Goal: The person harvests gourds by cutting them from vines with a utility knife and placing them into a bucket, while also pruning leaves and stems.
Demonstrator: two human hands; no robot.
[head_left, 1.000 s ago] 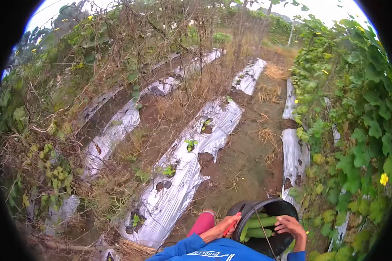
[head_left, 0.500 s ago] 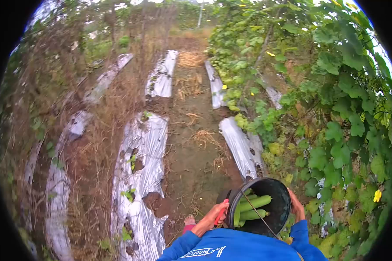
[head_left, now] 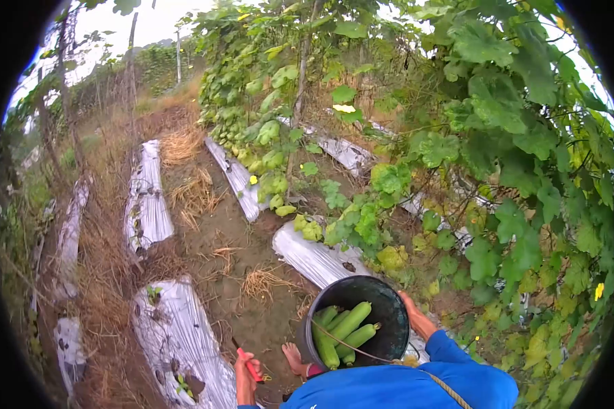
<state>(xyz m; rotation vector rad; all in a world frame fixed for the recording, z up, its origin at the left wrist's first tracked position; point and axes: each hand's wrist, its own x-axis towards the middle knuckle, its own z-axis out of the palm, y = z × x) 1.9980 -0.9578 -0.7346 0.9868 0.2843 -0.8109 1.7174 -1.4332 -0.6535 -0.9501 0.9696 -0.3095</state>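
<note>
My left hand is closed around a tool with a red handle and a thin dark tip, probably a small knife. It is apart from the bucket, low and to its left. A black bucket tilts against my body with its mouth facing up at me. Several long green luffa gourds lie inside. My right hand grips the right side of the bucket's rim, some fingers hidden behind the wall. A thin wire handle crosses the bucket's mouth, and a rope runs over my blue top.
Leafy climbing vines with yellow flowers fill the right side. Silver plastic mulch strips flank a dirt path strewn with straw. Dry vines and poles stand at left. A bare foot shows beside the bucket.
The view has turned right toward the green vines. My left hand has moved away from the bucket's left side with the red-handled tool. The right hand still holds the rim.
</note>
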